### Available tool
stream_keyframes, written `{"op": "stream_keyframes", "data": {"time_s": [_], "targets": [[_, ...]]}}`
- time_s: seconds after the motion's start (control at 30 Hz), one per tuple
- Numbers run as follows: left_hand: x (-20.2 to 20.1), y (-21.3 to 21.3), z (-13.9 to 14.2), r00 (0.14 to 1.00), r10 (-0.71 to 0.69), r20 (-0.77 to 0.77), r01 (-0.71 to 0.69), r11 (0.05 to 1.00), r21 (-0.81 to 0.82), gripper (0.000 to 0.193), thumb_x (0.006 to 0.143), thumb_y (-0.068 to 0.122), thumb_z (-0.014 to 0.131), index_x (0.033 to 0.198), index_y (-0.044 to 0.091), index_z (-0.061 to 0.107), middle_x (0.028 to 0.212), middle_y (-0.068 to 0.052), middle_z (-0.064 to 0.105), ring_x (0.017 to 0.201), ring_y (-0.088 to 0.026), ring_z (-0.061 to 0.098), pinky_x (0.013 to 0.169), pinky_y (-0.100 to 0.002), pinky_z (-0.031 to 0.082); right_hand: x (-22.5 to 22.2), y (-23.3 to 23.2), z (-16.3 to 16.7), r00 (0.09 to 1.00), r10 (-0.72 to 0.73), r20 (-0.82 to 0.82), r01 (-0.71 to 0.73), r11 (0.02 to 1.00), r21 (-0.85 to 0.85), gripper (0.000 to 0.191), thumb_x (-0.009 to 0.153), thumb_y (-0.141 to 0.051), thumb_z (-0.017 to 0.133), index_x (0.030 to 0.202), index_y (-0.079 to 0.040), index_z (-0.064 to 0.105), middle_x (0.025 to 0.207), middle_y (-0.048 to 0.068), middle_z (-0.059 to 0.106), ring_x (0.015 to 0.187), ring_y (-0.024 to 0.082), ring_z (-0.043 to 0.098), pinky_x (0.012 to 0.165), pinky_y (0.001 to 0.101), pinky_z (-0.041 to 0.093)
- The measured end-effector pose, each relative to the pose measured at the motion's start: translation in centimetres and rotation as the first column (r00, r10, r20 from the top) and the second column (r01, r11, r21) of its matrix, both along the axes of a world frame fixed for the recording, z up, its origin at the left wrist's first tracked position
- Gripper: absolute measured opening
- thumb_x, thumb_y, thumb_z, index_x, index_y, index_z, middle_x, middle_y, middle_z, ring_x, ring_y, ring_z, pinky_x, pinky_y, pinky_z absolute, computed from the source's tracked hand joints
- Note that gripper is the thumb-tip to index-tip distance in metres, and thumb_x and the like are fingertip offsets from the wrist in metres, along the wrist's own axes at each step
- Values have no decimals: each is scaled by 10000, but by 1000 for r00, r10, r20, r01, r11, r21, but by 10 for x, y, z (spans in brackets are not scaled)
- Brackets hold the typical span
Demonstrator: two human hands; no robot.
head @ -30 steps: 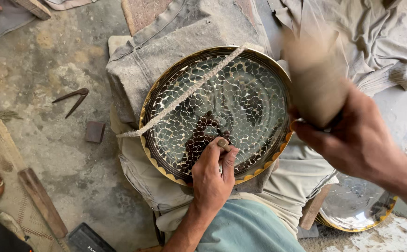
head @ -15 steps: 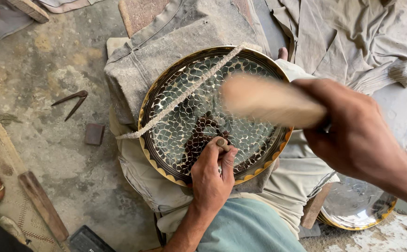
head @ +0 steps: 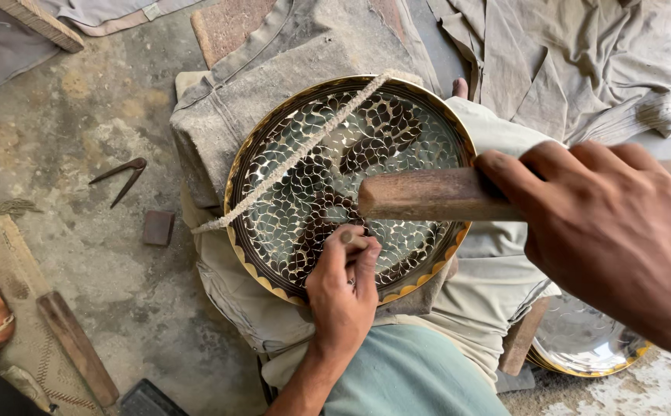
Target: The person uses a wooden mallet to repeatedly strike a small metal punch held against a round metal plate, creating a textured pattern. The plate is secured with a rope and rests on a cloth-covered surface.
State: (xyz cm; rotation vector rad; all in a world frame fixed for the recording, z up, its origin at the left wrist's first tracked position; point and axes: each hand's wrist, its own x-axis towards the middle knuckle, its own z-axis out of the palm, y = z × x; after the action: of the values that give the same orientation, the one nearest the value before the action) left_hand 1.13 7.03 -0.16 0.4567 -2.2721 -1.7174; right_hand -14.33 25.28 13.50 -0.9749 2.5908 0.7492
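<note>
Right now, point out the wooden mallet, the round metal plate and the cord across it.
wooden mallet (head: pixel 428 196), head view, middle of its wooden shaft
round metal plate (head: pixel 289 296), head view, lower left rim
cord (head: pixel 304 150), head view, mid-length over the plate

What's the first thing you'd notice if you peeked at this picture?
The big round metal plate in the middle, gold-rimmed and covered with a shiny leaf-like pattern, with a rope lying slantwise across it. Just above it, the right hand holds a thick wooden stick, while the left hand pinches a small tool against the plate's lower part.
</note>
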Motion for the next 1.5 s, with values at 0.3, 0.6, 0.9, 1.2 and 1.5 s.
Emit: {"op": "stream_keyframes", "data": {"time_s": [0.3, 0.6, 0.9, 1.2, 1.5], "targets": [[3, 12, -2, 1000, -3, 18, 3, 1000, 8, 263, 1041, 171, 645, 1192, -27, 562, 954, -92, 731, 817, -158, 756, 675, -284, 624, 2, 0, -3, 997, 53, 48, -44, 986, -159, 665, 890, -35, 552, 1545, -122, 476, 1041, 79, 654, 786, 196, 625, 733, 350, 543], [2, 12, -5, 998, 22, 50, -21, 999, -34, 248, 1016, 155, 665, 1179, -13, 584, 912, -90, 707, 779, -182, 747, 652, -308, 612, -7, -27, 5, 845, -347, 408, 478, 832, -282, 703, 912, -64, 662, 1564, -94, 401, 1116, 114, 682, 770, 256, 677, 614, 397, 557], [1, 9, -7, 999, 17, -42, -22, 991, -129, 248, 1029, 143, 649, 1193, -29, 576, 940, -114, 674, 810, -218, 718, 673, -340, 591, -10, -20, -3, 990, 138, 33, -115, 918, -380, 766, 775, -137, 706, 1504, -251, 499, 1117, 76, 702, 890, 257, 708, 812, 406, 594], [4, 8, -11, 1000, 26, -4, -26, 998, -61, 248, 1029, 142, 654, 1185, -34, 578, 882, -88, 666, 764, -175, 713, 642, -313, 593, -10, -17, -8, 934, -92, 347, 281, 787, -549, 678, 882, -32, 608, 1535, -160, 479, 1141, 92, 675, 936, 221, 679, 813, 372, 574], [4, 8, -14, 1000, 14, -12, -15, 998, -54, 266, 1028, 145, 654, 1206, -34, 571, 900, -85, 672, 783, -178, 727, 650, -302, 608, -5, -18, -11, 988, 148, 49, -145, 988, -54, 601, 893, -124, 644, 1457, -306, 545, 1065, 50, 715, 886, 255, 704, 781, 436, 584]]}}
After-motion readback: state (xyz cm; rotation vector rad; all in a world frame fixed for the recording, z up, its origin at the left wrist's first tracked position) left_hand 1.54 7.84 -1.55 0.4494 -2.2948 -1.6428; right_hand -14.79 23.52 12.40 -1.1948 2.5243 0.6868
